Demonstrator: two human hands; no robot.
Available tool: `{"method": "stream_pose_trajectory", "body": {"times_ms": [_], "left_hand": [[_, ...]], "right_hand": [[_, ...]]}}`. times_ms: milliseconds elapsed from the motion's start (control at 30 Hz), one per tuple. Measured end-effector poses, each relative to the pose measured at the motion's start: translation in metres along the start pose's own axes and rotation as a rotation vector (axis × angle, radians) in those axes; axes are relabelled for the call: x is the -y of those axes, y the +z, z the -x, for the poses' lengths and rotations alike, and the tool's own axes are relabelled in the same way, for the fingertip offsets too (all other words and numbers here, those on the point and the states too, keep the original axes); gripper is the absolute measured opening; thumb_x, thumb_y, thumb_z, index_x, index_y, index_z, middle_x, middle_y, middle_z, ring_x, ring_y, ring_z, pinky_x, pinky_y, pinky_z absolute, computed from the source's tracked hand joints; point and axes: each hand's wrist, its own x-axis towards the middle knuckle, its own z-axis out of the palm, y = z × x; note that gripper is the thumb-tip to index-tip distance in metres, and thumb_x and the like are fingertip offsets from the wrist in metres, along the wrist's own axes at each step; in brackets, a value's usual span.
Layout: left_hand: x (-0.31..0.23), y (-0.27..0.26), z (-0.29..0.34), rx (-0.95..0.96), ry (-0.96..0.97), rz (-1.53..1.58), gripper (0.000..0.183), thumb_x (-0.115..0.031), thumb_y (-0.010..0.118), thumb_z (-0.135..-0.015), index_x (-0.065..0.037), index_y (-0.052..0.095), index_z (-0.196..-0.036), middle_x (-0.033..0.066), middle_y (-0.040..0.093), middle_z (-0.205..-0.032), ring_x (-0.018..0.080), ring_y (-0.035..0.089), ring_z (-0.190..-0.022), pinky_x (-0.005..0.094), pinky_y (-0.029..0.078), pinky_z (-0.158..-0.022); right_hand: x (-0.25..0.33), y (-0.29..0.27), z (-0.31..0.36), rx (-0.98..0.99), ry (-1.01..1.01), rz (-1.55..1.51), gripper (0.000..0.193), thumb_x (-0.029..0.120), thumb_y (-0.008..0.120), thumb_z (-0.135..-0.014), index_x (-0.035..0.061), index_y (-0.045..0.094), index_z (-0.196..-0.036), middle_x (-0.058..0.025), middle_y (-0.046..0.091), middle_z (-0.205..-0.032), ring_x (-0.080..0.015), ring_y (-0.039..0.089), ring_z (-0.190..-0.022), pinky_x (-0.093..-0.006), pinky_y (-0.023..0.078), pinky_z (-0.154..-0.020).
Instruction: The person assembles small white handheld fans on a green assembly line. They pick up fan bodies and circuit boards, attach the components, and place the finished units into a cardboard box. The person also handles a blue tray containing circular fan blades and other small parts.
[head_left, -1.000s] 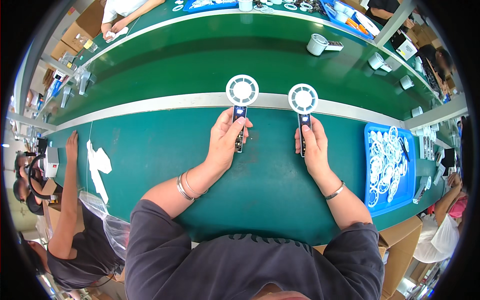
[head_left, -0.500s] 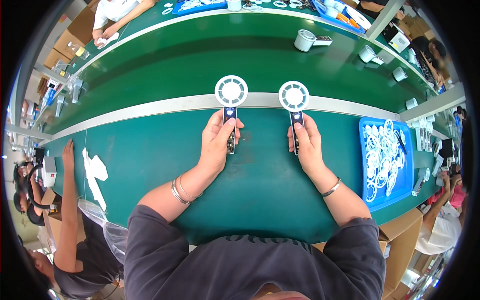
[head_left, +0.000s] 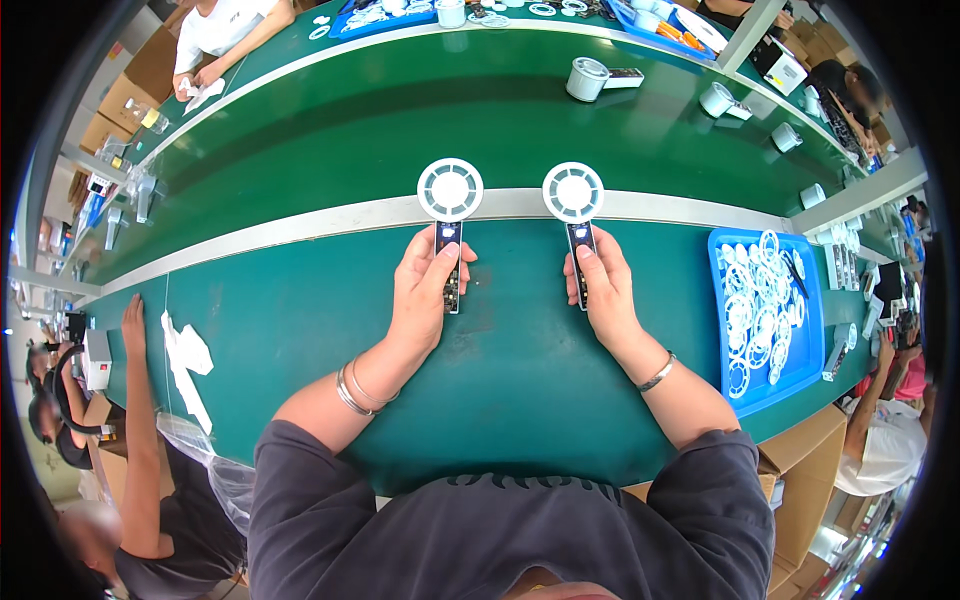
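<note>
Two handheld fans are held side by side over the green bench. My left hand [head_left: 424, 280] is closed round the handle of the left fan [head_left: 450, 190], thumb on the dark strip of its handle. My right hand [head_left: 604, 285] grips the right fan [head_left: 573, 193] in the same way. Both fans stand with their round white heads pointing away from me and their dark, circuit-like handle faces up. A small light glows near the top of each handle. My fingers partly hide both handles.
At right, a blue tray [head_left: 822, 340] holds many white rings and discs. White cloth-like strips [head_left: 185, 362] lie at left, near a co-worker's arm [head_left: 140, 430]. Beyond the pale rail [head_left: 680, 207], fan bodies [head_left: 588, 80] rest on the green belt. A cardboard box [head_left: 810, 465] stands at lower right.
Both fans remain in my hands. The whole view has shifted slightly, so the bench and tray appear a little further left. The left fan sits slightly lower in the picture.
</note>
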Motion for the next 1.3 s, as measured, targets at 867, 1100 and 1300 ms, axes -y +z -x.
{"method": "stream_pose_trajectory", "body": {"times_ms": [867,1100,1300], "left_hand": [[-0.004,-0.006,0.002,0.046,0.105,-0.541,0.05,-0.001,0.064,-0.075,0.004,0.044,-0.121,0.0072,0.061,-0.093,0.0105,0.058,-0.075,0.0232,0.049,-0.066],[-0.044,-0.026,0.033,0.088,0.074,-0.668,0.05,-0.006,0.065,-0.074,0.003,0.045,-0.118,0.0082,0.065,-0.09,0.0134,0.06,-0.084,0.028,0.047,-0.076],[-0.088,-0.069,0.075,0.292,-0.124,-0.665,0.048,-0.004,0.067,-0.073,0.0,0.054,-0.119,0.0098,0.065,-0.097,0.0132,0.059,-0.093,0.0285,0.046,-0.084]], "right_hand": [[-0.001,0.002,-0.001,-0.071,-0.009,0.168,0.044,0.008,0.063,-0.08,-0.0052,0.044,-0.117,-0.0047,0.055,-0.083,-0.0077,0.053,-0.068,-0.0236,0.045,-0.058],[0.056,-0.019,0.042,0.196,0.111,0.413,0.044,0.012,0.063,-0.08,-0.0011,0.048,-0.12,-0.005,0.057,-0.075,-0.0108,0.054,-0.058,-0.0254,0.045,-0.052],[0.106,-0.053,0.087,0.434,0.108,0.773,0.043,0.008,0.065,-0.076,-0.0005,0.055,-0.117,-0.0059,0.061,-0.084,-0.0116,0.055,-0.072,-0.0254,0.047,-0.065]]}}
